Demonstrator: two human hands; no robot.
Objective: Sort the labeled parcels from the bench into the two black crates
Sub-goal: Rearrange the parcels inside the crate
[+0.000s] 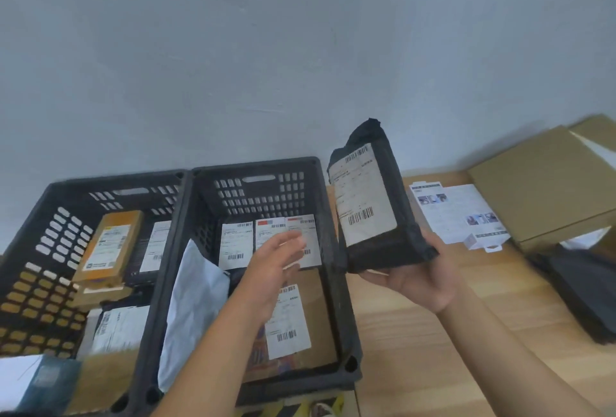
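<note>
The black plastic-bagged parcel [373, 203] with a white label is held above the pale wooden bench [433, 350], just beside the right-hand black slotted plastic crate [260, 189]. The right hand [420, 276] grips its lower end. The blurred left hand [276, 266] hovers straight-fingered and empty over that crate.

Parcel sorting room: black crates [253, 169], labeled parcels [293, 320], bench [433, 333].

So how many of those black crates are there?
2. The left crate stands at the picture's left; the right crate stands right beside it, under the left hand. None seems hidden.
</note>
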